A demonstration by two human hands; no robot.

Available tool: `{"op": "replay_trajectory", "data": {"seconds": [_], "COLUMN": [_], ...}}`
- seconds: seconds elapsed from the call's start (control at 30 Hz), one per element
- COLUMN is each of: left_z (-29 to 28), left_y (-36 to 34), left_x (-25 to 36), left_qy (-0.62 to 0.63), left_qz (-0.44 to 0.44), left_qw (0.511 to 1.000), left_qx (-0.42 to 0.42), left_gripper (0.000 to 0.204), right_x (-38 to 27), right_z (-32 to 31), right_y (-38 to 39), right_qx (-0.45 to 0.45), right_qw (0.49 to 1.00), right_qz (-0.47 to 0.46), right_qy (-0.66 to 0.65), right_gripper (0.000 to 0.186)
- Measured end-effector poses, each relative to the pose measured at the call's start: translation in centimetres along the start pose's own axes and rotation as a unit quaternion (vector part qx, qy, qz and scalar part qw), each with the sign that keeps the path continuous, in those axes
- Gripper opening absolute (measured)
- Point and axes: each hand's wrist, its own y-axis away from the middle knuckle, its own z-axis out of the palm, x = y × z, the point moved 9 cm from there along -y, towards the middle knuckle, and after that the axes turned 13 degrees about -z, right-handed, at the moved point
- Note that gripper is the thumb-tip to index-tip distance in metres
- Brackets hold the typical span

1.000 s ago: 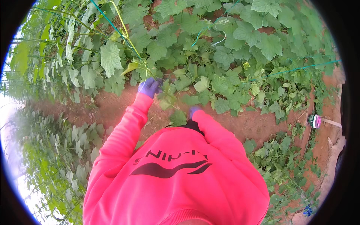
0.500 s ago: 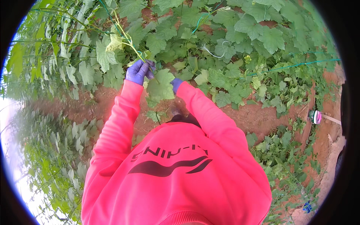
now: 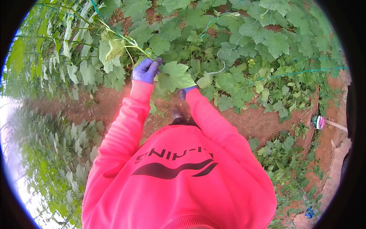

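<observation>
Gripping: our left hand (image 3: 146, 71), in a purple glove, has its fingers closed on the green vine stem (image 3: 133, 44).
Vine stem: we see it slant up and left from that hand, beyond the upper edge of the soil path (image 3: 248, 124); green twine (image 3: 98, 12) runs along it, and a pale yellow-green leaf (image 3: 115, 49) hangs just beside it.
Right hand: ours, also purple-gloved (image 3: 187, 91), is near the path's upper edge; its fingers are hidden, so we cannot tell whether they are apart, together or clamped on anything.
Broad leaf: a lobed green one (image 3: 176, 75) spreads between our two hands.
Sweatshirt: we wear bright pink (image 3: 183, 194), its sleeves reaching both gloves.
Foliage: dense leaves (image 3: 228, 53) border the path's upper edge, more (image 3: 282, 152) its lower edge.
Container: a small white, green and pink one (image 3: 317, 122) sits near the path's right end.
</observation>
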Motion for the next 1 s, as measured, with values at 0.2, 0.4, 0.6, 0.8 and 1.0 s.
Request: {"op": "replay_trajectory", "data": {"seconds": [0.2, 0.4, 0.6, 0.8, 1.0], "left_z": [-1.1, 0.3, 0.8, 1.3, 1.4], "left_y": [-3.8, -4.8, -4.8, -4.4, -1.9], "left_x": [2.0, 2.6, 2.6, 2.2, 0.2], "left_qy": [-0.162, -0.226, -0.276, -0.251, -0.13], "left_qz": [-0.022, -0.061, -0.044, -0.035, -0.115], "left_qw": [0.983, 0.97, 0.958, 0.965, 0.984], "left_qx": [0.085, 0.062, 0.056, 0.06, 0.026], "left_gripper": [0.019, 0.024, 0.025, 0.025, 0.022], "right_x": [-7.2, -20.0, -21.7, -20.1, -19.2], "right_z": [9.8, 7.9, 9.9, 9.3, 8.1], "right_y": [10.9, 8.5, 11.3, 8.8, 9.9], "right_qx": [-0.305, -0.007, -0.061, 0.015, 0.023], "right_qw": [0.918, 0.934, 0.897, 0.864, 0.862], "right_qz": [-0.1, -0.356, -0.327, -0.422, -0.439], "right_qy": [0.235, -0.003, 0.292, 0.275, 0.251], "right_gripper": [0.025, 0.019, 0.019, 0.014, 0.019]}}
